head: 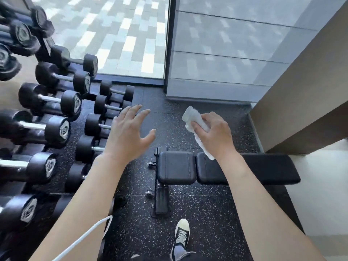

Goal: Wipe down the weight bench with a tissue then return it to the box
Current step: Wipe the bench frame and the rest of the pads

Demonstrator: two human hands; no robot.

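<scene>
The black padded weight bench (176, 167) lies crosswise below me on the speckled rubber floor, its square seat pad on the left and its long back pad (271, 169) running right. My right hand (214, 135) hovers above the bench and grips a folded white tissue (192, 115), whose ends stick out past my fingers and below my wrist. My left hand (129, 132) is held in the air to the left of the bench, fingers spread, holding nothing. No tissue box is in view.
A rack of several black dumbbells (50, 102) fills the left side, close to my left arm. A glass wall (116, 34) and grey panels stand behind. A tan counter or wall (301, 102) rises at right. My shoe (181, 234) stands before the bench. A white cable (88, 234) crosses my left forearm.
</scene>
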